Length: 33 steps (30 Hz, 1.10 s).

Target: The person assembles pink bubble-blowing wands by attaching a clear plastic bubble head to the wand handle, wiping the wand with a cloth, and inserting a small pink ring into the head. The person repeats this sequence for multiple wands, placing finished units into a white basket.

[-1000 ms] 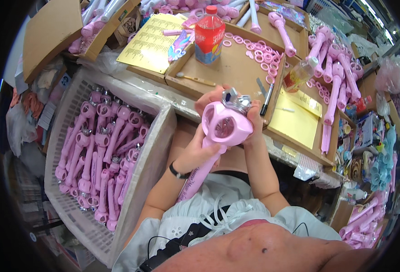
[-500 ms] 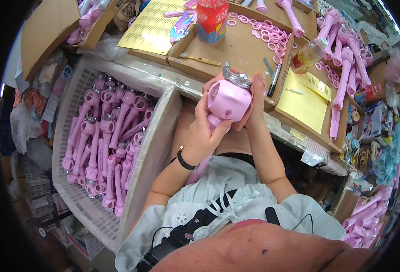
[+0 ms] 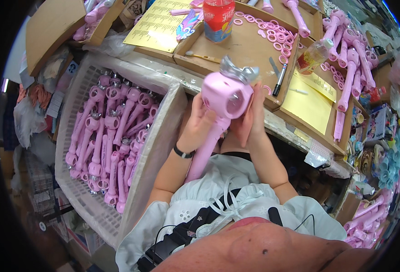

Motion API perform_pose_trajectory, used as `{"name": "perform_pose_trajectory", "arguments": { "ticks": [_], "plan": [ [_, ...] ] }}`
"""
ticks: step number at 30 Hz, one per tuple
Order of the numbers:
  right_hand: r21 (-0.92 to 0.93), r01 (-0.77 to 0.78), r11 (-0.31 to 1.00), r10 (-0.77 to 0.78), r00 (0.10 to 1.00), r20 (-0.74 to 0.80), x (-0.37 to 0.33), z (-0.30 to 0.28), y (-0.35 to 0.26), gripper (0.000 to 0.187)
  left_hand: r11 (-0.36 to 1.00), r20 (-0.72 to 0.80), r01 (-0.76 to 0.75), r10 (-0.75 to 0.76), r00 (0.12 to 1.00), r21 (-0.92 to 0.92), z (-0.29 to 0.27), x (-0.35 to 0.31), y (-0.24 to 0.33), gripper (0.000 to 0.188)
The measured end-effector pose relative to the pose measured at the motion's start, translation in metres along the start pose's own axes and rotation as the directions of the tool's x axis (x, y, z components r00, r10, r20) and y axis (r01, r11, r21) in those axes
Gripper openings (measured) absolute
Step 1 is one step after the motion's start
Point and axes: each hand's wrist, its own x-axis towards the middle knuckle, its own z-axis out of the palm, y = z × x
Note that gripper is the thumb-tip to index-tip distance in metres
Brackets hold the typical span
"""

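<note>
A pink toy wand (image 3: 217,95) with a silver crown (image 3: 238,71) on its head is held in front of my lap, its handle slanting down to the left. My left hand (image 3: 198,122) is wrapped round the neck below the round head, wearing a black wristband. My right hand (image 3: 251,115) lies flat along the right side of the head, fingers stretched out; part of it is hidden behind the wand. A round opening in the head now faces up and right.
On the left stands a white basket (image 3: 89,211) full of similar wands. Cardboard trays (image 3: 250,50) on the table hold pink rings (image 3: 279,37), a red-labelled bottle (image 3: 219,22), a toothbrush (image 3: 203,57) and a marker (image 3: 279,80). More wands (image 3: 352,63) lie at the right.
The wand has come up higher and turned, so its round opening faces right and its handle shows. My right hand's fingers have straightened beside the head; the left has slid onto the neck.
</note>
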Motion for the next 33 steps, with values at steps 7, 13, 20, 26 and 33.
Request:
{"name": "perform_pose_trajectory", "arguments": {
  "ticks": [7, 13, 20, 26, 33],
  "plan": [
    [-0.356, 0.1, 0.929, -0.132, 0.989, -0.066, 0.003, -0.03, 0.027, 0.04, 0.974, 0.044, 0.12, -0.113, 0.993, -0.194, -0.02, 0.001, 0.004, 0.062],
    [-0.468, 0.73, 0.498, -0.828, 0.56, -0.007, 0.034, -0.03, -0.036, 0.02, 0.875, 0.146, 0.105, -0.04, 0.989, -0.472, -0.029, -0.004, 0.006, 0.066],
    [-0.907, 0.413, -0.085, -0.576, 0.722, 0.383, 0.068, -0.041, -0.049, 0.05, 0.901, 0.136, 0.048, 0.013, 0.991, -0.431, -0.028, -0.007, 0.013, 0.069],
    [-0.687, 0.181, 0.704, 0.14, 0.912, 0.384, -0.044, -0.04, 0.059, 0.068, 0.954, -0.054, -0.228, 0.222, 0.974, -0.194, -0.032, 0.022, 0.016, 0.082],
    [-0.947, -0.015, 0.32, 0.067, 0.998, 0.007, -0.061, -0.062, 0.073, 0.044, 0.97, -0.087, -0.11, 0.093, 0.992, -0.215, -0.008, 0.023, -0.001, 0.05]
  ]
}}
